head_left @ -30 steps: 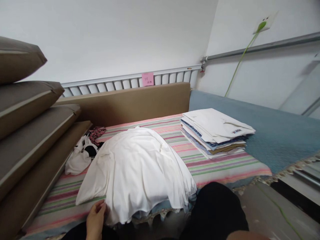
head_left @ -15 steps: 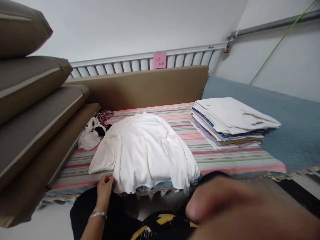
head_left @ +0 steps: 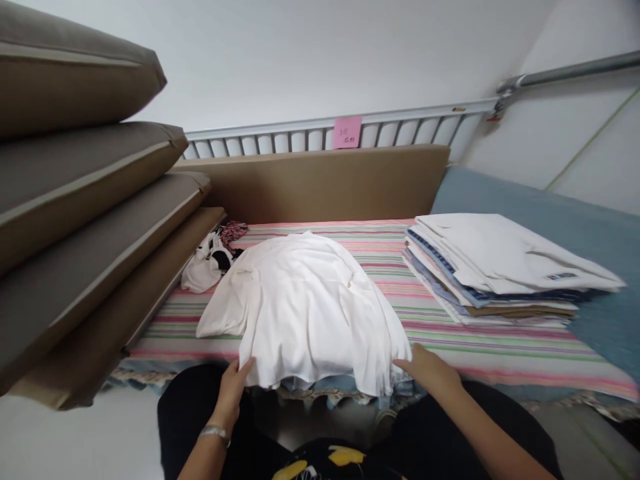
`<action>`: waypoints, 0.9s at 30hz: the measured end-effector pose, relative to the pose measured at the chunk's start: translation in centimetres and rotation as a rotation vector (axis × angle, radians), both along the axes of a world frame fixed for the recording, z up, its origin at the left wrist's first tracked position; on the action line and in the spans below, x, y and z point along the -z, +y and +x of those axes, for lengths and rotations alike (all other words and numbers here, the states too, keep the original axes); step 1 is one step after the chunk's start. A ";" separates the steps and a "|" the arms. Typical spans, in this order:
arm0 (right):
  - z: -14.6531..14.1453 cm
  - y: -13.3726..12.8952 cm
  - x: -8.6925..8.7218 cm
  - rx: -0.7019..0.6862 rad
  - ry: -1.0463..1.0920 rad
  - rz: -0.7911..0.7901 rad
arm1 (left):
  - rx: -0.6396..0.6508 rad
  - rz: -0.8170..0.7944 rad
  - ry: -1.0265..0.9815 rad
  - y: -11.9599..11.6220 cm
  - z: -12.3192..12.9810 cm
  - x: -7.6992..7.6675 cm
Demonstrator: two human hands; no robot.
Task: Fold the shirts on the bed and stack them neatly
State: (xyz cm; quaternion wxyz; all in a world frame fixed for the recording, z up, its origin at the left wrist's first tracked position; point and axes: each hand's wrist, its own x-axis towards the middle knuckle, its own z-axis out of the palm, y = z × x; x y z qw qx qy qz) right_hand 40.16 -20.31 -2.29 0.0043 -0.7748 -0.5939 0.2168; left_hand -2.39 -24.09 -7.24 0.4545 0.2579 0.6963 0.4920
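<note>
A white long-sleeved shirt (head_left: 305, 307) lies spread out in front of me, its lower edge reaching the front of the bed-like surface. At its near left corner, my left hand (head_left: 233, 388) has thumb and fingers closed on the cloth. My right hand (head_left: 434, 371) pinches the shirt's right edge, close to the sleeve end; the fingertips are partly hidden there. The left sleeve lies out to the side, while the right sleeve runs down along the body of the shirt.
A striped sheet (head_left: 450, 347) lies under the shirt. On the right stands a stack of folded clothes (head_left: 515, 260). Brown cushions (head_left: 100, 220) pile up on the left, beside crumpled garments (head_left: 203, 267). A long brown cushion (head_left: 320, 183) leans before the radiator (head_left: 270, 142), which bears a pink note (head_left: 347, 132).
My right hand has come from close to the camera down to the shirt's right edge and taken hold. My left hand stays at the left corner. The view has shifted left.
</note>
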 end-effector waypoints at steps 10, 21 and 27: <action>1.8 2.1 -7.0 -0.057 0.369 -0.101 | -0.178 0.071 -0.215 0.0 -2.9 -0.3; 1.5 10.1 -12.8 0.430 0.859 0.487 | -0.326 0.066 -0.491 0.7 -2.3 0.5; -2.7 -0.1 0.6 0.373 0.649 0.041 | -0.137 -0.025 -0.426 -0.2 -2.2 0.7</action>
